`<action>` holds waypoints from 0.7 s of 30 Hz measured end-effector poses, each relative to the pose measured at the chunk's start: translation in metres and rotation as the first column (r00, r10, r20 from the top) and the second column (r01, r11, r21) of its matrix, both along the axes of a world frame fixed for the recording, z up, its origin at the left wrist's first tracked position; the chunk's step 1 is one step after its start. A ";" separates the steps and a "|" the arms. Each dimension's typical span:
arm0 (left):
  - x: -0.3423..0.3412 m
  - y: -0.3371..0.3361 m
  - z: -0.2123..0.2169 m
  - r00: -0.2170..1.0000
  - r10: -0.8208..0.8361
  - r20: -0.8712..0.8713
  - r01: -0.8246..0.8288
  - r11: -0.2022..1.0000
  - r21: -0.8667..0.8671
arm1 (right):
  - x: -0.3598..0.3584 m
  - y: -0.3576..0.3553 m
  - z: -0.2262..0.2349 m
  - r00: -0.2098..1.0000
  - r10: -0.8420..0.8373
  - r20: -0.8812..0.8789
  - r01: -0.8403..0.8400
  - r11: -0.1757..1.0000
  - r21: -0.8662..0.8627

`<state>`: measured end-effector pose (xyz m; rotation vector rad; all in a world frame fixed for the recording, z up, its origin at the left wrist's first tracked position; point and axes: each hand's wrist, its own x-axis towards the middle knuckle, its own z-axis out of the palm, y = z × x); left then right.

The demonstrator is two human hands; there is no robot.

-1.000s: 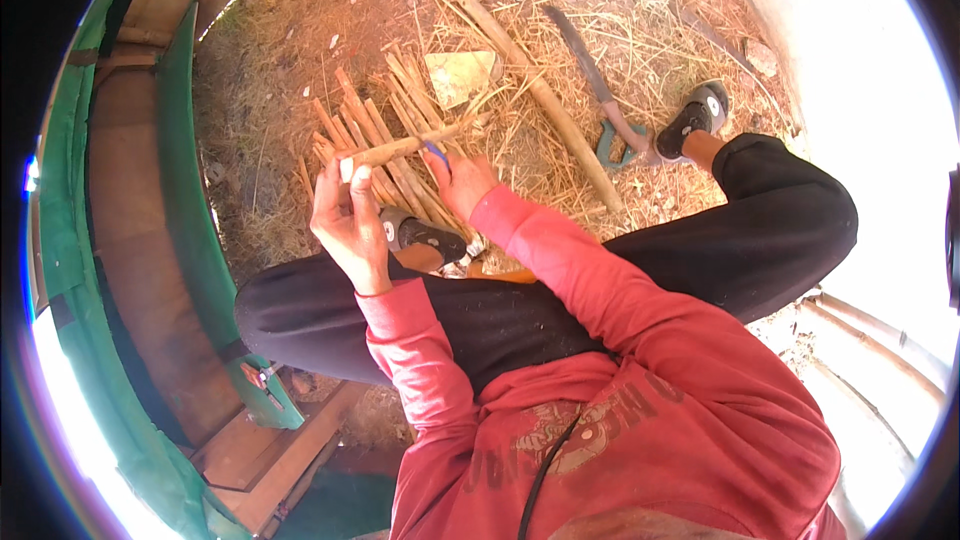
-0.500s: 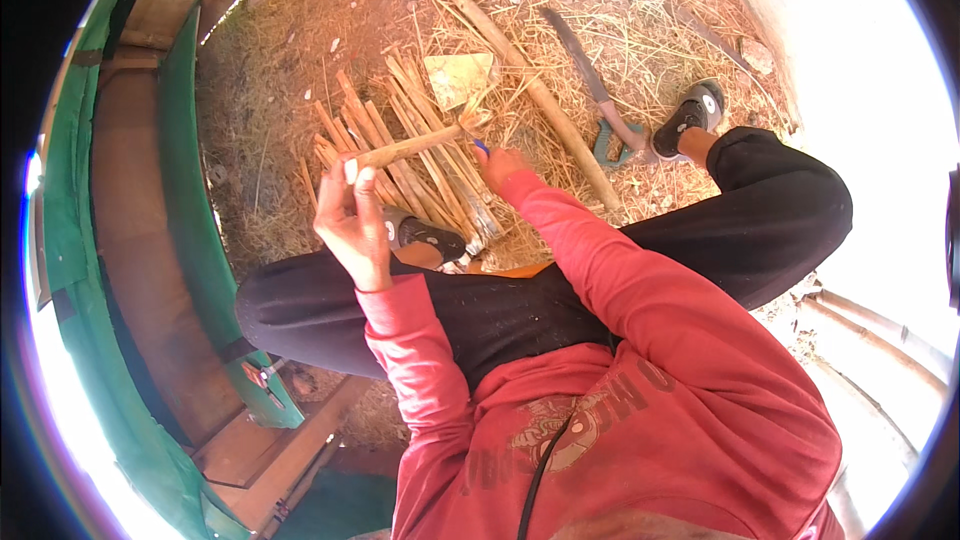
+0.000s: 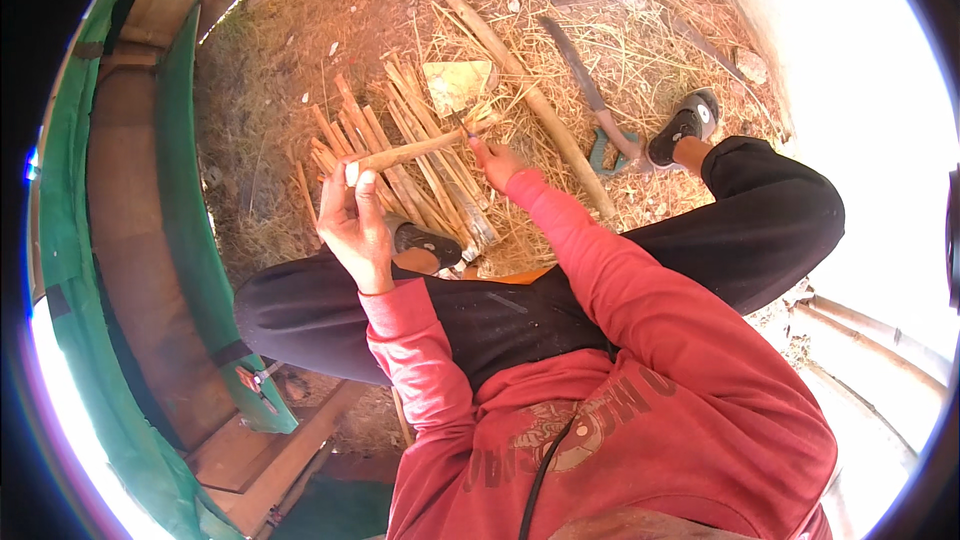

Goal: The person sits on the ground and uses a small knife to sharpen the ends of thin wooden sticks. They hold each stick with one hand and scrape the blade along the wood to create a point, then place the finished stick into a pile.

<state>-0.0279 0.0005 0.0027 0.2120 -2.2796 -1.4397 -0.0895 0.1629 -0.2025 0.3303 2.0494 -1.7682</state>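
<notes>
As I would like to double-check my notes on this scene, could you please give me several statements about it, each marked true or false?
1. The left hand holds a long light-brown wooden stick near its pale end. True.
2. The right hand is empty. False: its fingers grip a small knife with a thin dark blade.
3. Several narrow tan wooden sticks lie on the straw-strewn ground. True.
4. The long round wooden pole lies to the left of those sticks. False: it lies to their right.
5. The person's fabric sleeves are green. False: they are red.
</notes>
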 end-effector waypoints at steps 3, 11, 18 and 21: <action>0.005 -0.006 -0.003 1.000 0.010 0.022 -0.010 1.000 -0.024 | 0.014 -0.011 0.061 0.978 0.153 -0.139 -0.139 0.985 0.104; 0.009 -0.018 0.018 0.989 -0.129 0.074 0.138 0.982 -0.131 | 0.054 -0.034 0.168 0.707 0.446 -0.550 -0.217 0.876 0.431; 0.013 -0.026 0.012 0.982 -0.175 0.065 0.186 0.946 -0.264 | 0.057 -0.036 0.161 0.801 0.394 -0.452 -0.194 0.884 0.425; 0.009 -0.024 0.014 0.987 -0.139 0.078 0.158 0.924 -0.348 | 0.054 -0.026 0.150 0.823 0.380 -0.423 -0.172 0.875 0.453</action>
